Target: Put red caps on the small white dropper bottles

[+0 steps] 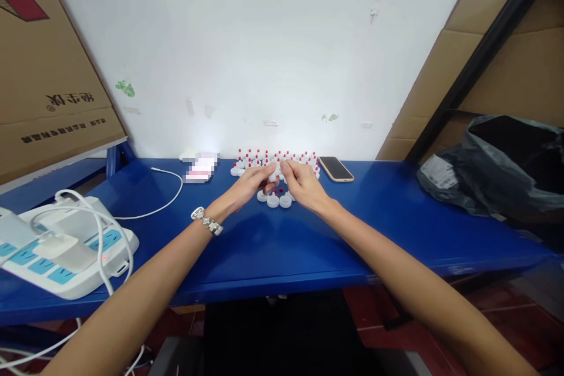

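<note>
Caps (273, 201) ahead, phone (335, 168) right.

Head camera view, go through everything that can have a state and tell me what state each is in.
Left hand: closed on a small white cap, together with the right hand.
Right hand: fingers pinching the same white cap.
Caps with red tips: standing upright in rows by the wall.
Smartphone: lying flat, screen dark.
Power strip: plugged into, red light on.
Black bag: open, slumped.

Glossy blue painted metal table (273, 247), white plastic caps (273, 201), matt brown cardboard box (48, 70), crinkled black plastic bag (506, 170)
</note>
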`<state>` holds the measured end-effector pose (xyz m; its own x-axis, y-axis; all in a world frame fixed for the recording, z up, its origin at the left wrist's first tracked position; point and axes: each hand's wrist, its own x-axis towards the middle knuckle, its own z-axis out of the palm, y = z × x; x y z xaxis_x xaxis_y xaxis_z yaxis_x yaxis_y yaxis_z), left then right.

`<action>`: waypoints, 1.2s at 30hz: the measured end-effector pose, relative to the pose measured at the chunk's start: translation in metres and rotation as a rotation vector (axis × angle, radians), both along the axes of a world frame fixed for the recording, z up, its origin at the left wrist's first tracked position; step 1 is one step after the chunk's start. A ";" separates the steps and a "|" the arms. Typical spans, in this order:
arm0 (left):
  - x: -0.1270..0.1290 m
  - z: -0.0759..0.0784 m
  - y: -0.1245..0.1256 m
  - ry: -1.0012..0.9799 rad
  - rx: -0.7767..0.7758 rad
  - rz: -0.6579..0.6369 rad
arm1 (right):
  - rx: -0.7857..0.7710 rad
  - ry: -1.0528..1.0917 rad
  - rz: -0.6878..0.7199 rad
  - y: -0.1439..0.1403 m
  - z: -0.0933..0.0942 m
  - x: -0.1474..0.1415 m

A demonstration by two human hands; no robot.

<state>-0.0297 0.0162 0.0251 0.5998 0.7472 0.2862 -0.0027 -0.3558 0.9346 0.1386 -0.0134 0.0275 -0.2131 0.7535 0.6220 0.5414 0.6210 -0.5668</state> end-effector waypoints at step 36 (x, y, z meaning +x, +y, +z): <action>-0.005 0.000 -0.008 0.173 0.490 0.216 | -0.073 0.176 -0.044 0.000 -0.016 0.004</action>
